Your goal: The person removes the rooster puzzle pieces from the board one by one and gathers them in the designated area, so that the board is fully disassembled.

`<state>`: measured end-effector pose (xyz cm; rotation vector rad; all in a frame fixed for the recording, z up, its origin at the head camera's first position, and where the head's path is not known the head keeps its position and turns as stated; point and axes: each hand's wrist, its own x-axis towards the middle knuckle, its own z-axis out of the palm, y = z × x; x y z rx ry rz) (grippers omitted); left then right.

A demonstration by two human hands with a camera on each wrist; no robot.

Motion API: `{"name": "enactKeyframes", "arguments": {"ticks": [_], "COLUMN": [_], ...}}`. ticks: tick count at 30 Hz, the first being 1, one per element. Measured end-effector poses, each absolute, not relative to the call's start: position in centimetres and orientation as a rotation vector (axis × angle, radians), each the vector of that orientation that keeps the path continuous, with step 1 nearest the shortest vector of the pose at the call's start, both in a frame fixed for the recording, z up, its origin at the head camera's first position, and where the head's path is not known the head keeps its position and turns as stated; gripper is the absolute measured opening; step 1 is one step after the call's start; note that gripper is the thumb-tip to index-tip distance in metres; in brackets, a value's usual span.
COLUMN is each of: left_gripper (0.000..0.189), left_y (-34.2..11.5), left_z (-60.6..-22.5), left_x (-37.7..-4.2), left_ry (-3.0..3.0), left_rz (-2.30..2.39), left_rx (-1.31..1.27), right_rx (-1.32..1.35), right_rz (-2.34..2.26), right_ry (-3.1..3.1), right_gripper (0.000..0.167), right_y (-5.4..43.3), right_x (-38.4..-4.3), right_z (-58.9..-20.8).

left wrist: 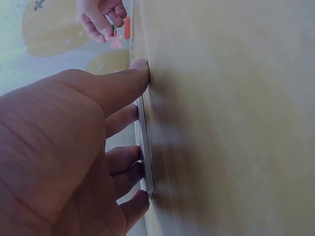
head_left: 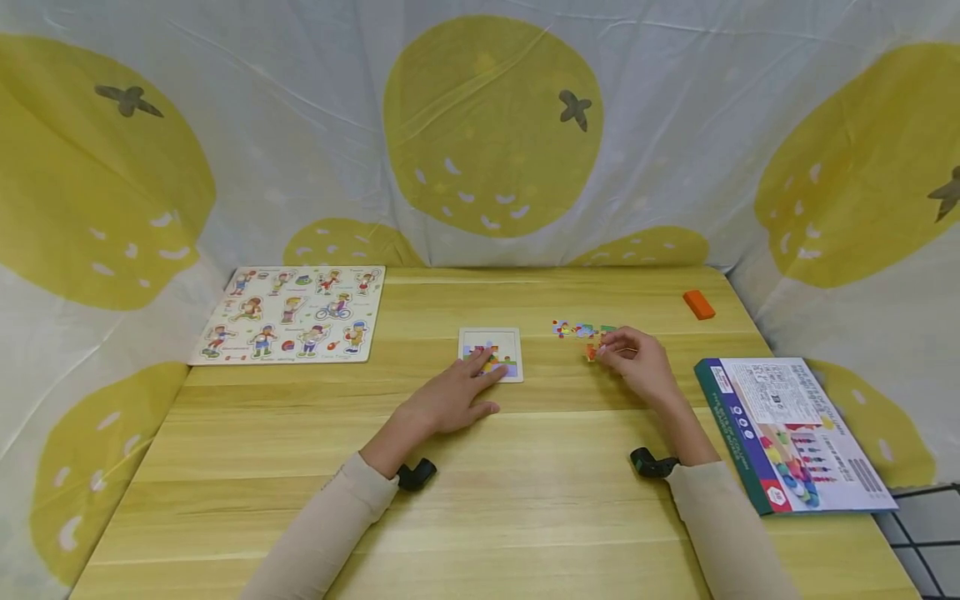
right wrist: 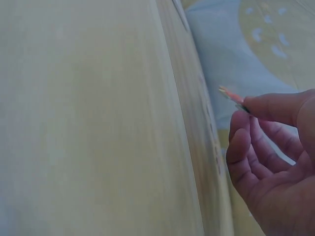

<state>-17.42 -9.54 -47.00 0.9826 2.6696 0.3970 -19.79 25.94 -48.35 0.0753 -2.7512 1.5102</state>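
A small square jigsaw tray (head_left: 512, 335) lies mid-table, its lower part filled with colourful pieces. My left hand (head_left: 452, 395) rests on it with fingers spread over the pieces; in the left wrist view the fingertips touch the thin tray (left wrist: 146, 147) and the thumb lies by the table. Right of the tray, my right hand (head_left: 639, 363) pinches an orange jigsaw piece (head_left: 592, 352) between thumb and fingertips. The right wrist view has this piece (right wrist: 229, 94) edge-on, raised above the table. Several loose jigsaw pieces (head_left: 573, 330) lie just beyond that hand.
At the back left lies a board of sports figures (head_left: 281, 321). An orange block (head_left: 698, 305) sits at the back right, with a flat boxed set (head_left: 795, 433) at the right edge. A fruit-patterned cloth (head_left: 487, 125) hangs behind the table.
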Motion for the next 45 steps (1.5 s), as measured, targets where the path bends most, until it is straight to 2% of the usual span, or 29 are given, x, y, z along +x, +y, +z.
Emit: {"name": "enactKeyframes", "arguments": {"ticks": [11,24,45], "left_gripper": [0.067,0.067,0.064], "left_y": [-9.6,-9.5,-9.7], "left_z": [-47.1,-47.4,-47.6], "left_x": [-17.5,-17.6,-17.3], "left_ry": [2.72,2.732,2.754], "left_rz": [0.419,0.43,0.441], "left_rx": [1.01,1.045,1.085], "right_rx": [-0.091,-0.105,-0.142], "right_rz": [1.554,1.239,1.222], "right_ry": [-2.729,-2.865,-2.932], "right_gripper": [0.028,0.022,0.021], "right_y": [28.1,28.8,28.3], "right_x": [-19.8,-20.7,-20.8], "right_z": [-48.5,-49.0,-48.5]}}
